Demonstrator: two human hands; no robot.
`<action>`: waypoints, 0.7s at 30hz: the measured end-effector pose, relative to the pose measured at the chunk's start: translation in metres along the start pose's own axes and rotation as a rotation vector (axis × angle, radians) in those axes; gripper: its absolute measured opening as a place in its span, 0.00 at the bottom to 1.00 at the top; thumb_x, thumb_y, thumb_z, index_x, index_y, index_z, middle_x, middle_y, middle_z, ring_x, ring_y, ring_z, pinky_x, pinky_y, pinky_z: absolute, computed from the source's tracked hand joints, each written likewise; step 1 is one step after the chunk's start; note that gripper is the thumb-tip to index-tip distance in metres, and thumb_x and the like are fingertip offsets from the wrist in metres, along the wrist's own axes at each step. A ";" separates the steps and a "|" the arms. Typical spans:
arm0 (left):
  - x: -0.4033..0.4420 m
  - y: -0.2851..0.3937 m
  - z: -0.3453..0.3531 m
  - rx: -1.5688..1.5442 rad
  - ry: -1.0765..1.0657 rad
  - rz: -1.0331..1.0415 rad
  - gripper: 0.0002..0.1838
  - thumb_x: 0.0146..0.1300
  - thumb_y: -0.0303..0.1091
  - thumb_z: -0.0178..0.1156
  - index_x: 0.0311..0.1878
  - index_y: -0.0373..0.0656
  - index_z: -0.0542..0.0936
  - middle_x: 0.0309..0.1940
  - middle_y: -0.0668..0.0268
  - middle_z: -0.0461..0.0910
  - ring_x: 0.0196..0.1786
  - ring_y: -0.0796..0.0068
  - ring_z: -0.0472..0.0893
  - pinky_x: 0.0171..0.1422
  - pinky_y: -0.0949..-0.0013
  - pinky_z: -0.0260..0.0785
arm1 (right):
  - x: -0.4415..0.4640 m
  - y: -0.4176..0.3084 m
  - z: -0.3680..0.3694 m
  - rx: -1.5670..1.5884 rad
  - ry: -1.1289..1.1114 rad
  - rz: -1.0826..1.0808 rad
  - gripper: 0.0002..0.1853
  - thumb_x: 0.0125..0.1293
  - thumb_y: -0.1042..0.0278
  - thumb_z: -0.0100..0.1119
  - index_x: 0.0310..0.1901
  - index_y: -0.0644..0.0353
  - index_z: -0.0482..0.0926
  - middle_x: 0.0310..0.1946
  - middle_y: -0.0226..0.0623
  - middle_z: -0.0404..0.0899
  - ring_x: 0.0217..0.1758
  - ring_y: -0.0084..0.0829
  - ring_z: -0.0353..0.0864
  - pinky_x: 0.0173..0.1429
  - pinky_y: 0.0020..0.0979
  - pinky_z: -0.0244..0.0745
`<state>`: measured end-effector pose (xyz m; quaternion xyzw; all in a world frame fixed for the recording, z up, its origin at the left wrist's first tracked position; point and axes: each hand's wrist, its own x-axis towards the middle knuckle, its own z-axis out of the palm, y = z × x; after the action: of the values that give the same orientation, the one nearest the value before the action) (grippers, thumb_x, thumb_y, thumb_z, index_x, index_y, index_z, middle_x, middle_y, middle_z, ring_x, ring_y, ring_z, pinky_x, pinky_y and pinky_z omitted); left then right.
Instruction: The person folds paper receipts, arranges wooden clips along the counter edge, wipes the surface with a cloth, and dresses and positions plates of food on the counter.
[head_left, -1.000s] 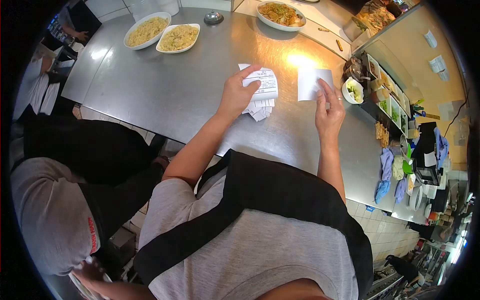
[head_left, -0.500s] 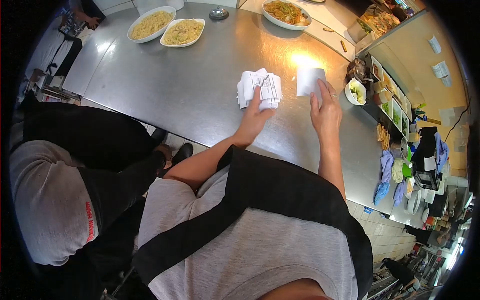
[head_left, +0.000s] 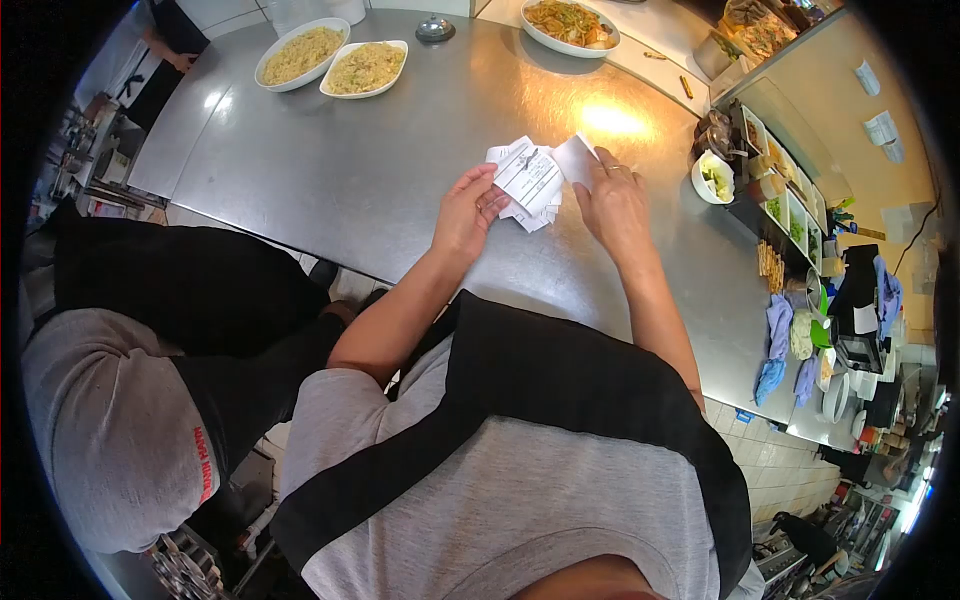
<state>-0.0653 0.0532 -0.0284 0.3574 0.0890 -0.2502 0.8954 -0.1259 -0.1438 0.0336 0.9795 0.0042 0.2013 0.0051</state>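
Observation:
On the steel counter lies a loose pile of printed paper slips. My left hand pinches the left edge of a printed slip on top of the pile. Just right of the pile, my right hand holds a blank-looking slip between thumb and fingers, its edge close to the printed slips. Whether the two slips touch is hard to tell.
Two dishes of rice and a metal bell stand at the back. A noodle dish is beyond my right hand. A white bowl and ingredient trays line the right. A co-worker stands close on the left.
My right hand has brought its slip left to the pile. My left hand has moved from the pile's front to its left side and taken a printed slip, which is now tilted.

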 end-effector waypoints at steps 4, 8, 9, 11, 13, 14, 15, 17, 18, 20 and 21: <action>0.020 -0.001 -0.006 0.097 -0.008 0.105 0.14 0.62 0.21 0.55 0.51 0.42 0.75 0.41 0.65 0.78 0.39 0.78 0.77 0.43 0.76 0.73 | 0.005 -0.006 -0.007 0.018 -0.047 -0.001 0.24 0.58 0.63 0.62 0.55 0.67 0.76 0.57 0.46 0.75 0.55 0.41 0.76 0.58 0.41 0.67; -0.005 0.004 0.007 0.305 -0.152 0.134 0.20 0.58 0.18 0.56 0.55 0.42 0.75 0.41 0.64 0.78 0.36 0.78 0.78 0.40 0.77 0.73 | 0.004 -0.002 -0.008 -0.002 -0.051 0.036 0.24 0.58 0.63 0.62 0.55 0.66 0.75 0.57 0.46 0.75 0.55 0.42 0.76 0.59 0.42 0.67; -0.013 0.003 0.010 0.368 -0.179 0.111 0.22 0.57 0.17 0.56 0.56 0.42 0.74 0.42 0.64 0.79 0.36 0.78 0.79 0.40 0.77 0.73 | 0.005 -0.001 -0.009 -0.001 -0.051 0.035 0.24 0.58 0.63 0.62 0.55 0.66 0.75 0.57 0.46 0.75 0.55 0.42 0.76 0.59 0.42 0.67; -0.019 -0.003 0.008 0.464 -0.270 0.089 0.21 0.58 0.18 0.56 0.56 0.41 0.75 0.39 0.65 0.79 0.37 0.80 0.78 0.41 0.77 0.72 | 0.006 -0.003 -0.013 0.004 -0.054 0.032 0.24 0.58 0.63 0.62 0.55 0.66 0.76 0.57 0.46 0.75 0.55 0.42 0.77 0.59 0.42 0.67; -0.019 -0.009 0.007 0.549 -0.322 0.086 0.20 0.58 0.20 0.57 0.55 0.41 0.76 0.38 0.66 0.80 0.37 0.81 0.78 0.41 0.77 0.72 | 0.009 -0.011 -0.014 0.042 0.015 -0.052 0.22 0.58 0.65 0.63 0.52 0.66 0.77 0.56 0.45 0.75 0.53 0.42 0.77 0.59 0.41 0.67; -0.018 -0.013 0.007 0.587 -0.329 0.094 0.19 0.57 0.20 0.58 0.54 0.40 0.77 0.39 0.66 0.80 0.36 0.82 0.77 0.41 0.77 0.72 | 0.011 -0.015 -0.016 0.060 0.051 -0.095 0.21 0.57 0.66 0.63 0.51 0.66 0.77 0.56 0.44 0.76 0.53 0.41 0.77 0.58 0.41 0.67; -0.017 -0.017 0.008 0.625 -0.336 0.102 0.19 0.56 0.21 0.59 0.53 0.40 0.78 0.39 0.66 0.80 0.36 0.82 0.77 0.40 0.77 0.72 | 0.013 -0.021 -0.021 0.113 0.081 -0.148 0.19 0.56 0.67 0.63 0.50 0.65 0.78 0.55 0.43 0.76 0.52 0.41 0.77 0.58 0.41 0.67; -0.015 -0.022 0.011 0.645 -0.321 0.118 0.16 0.58 0.23 0.58 0.52 0.39 0.79 0.37 0.68 0.80 0.36 0.83 0.76 0.41 0.78 0.71 | 0.014 -0.035 -0.033 0.217 0.139 -0.257 0.17 0.55 0.70 0.64 0.46 0.65 0.79 0.54 0.42 0.77 0.50 0.41 0.77 0.58 0.40 0.67; -0.015 -0.024 0.011 0.654 -0.313 0.126 0.15 0.59 0.23 0.57 0.51 0.39 0.79 0.37 0.69 0.79 0.36 0.83 0.76 0.41 0.78 0.70 | 0.012 -0.040 -0.035 0.266 0.168 -0.291 0.15 0.52 0.73 0.64 0.43 0.65 0.80 0.53 0.40 0.77 0.48 0.39 0.77 0.58 0.41 0.66; -0.014 -0.024 0.008 0.647 -0.332 0.110 0.15 0.61 0.25 0.56 0.52 0.38 0.79 0.37 0.70 0.79 0.36 0.83 0.76 0.42 0.78 0.69 | 0.006 -0.045 -0.035 0.275 0.158 -0.345 0.14 0.51 0.73 0.64 0.42 0.64 0.80 0.52 0.40 0.77 0.48 0.39 0.77 0.58 0.42 0.66; -0.014 -0.024 0.009 0.643 -0.342 0.102 0.15 0.62 0.25 0.55 0.52 0.38 0.79 0.37 0.70 0.79 0.36 0.83 0.76 0.42 0.78 0.69 | 0.003 -0.048 -0.035 0.279 0.152 -0.372 0.14 0.50 0.73 0.64 0.41 0.64 0.80 0.52 0.40 0.78 0.48 0.38 0.77 0.59 0.43 0.66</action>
<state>-0.0894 0.0379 -0.0314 0.5774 -0.1631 -0.2763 0.7507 -0.1373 -0.0955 0.0668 0.9350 0.2127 0.2677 -0.0938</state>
